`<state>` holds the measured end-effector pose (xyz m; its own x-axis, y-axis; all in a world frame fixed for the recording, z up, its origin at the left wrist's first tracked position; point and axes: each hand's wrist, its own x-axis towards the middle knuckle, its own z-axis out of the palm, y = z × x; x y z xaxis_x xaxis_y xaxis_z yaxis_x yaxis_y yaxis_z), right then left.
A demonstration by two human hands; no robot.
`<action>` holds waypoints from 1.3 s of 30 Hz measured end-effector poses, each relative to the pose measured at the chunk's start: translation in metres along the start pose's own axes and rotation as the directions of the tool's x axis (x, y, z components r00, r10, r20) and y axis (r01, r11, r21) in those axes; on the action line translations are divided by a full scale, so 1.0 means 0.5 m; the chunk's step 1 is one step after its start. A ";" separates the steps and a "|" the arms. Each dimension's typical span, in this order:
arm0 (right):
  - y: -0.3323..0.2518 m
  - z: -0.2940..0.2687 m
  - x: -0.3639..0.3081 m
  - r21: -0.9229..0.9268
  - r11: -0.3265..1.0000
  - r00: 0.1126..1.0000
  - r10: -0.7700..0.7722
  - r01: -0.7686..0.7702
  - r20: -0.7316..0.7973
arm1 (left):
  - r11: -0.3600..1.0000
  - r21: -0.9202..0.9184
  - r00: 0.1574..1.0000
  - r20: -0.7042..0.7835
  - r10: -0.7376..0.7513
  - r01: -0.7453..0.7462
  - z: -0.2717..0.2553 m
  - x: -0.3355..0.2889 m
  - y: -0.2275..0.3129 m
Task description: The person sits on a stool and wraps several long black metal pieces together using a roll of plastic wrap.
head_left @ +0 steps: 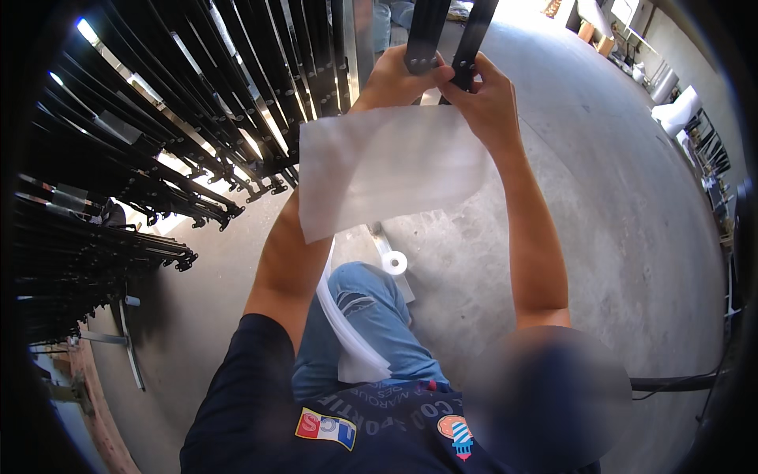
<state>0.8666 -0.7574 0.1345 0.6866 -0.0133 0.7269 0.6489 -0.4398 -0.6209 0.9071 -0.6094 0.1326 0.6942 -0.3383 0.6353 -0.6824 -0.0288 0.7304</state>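
Note:
Up at the top centre, my left hand is closed around the lower end of a black metal bar. My right hand grips a second black bar beside it, and the two thumbs nearly meet between the bars. A thin, translucent white sheet hangs just below both hands and covers part of my left forearm. What holds its upper edge is hard to make out. Several more white sheets lie in a long curved bundle over my thigh.
Many black metal bars stand in dense rows on the left, their bracketed ends reaching toward me. On the concrete floor, a white roll sits by my knee. Assorted equipment and a white bundle line the right wall.

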 end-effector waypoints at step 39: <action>0.010 0.030 -0.054 -0.305 0.917 0.957 -0.286 0.259 -0.046 | 0.964 -0.144 0.968 -0.076 -0.238 0.225 -0.013 -0.040 0.032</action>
<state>0.8564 -0.7458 0.1073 0.4562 0.0714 0.8870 0.6728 -0.6801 -0.2913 0.8838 -0.5971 0.1331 0.8518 -0.2494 0.4606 -0.4682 0.0317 0.8830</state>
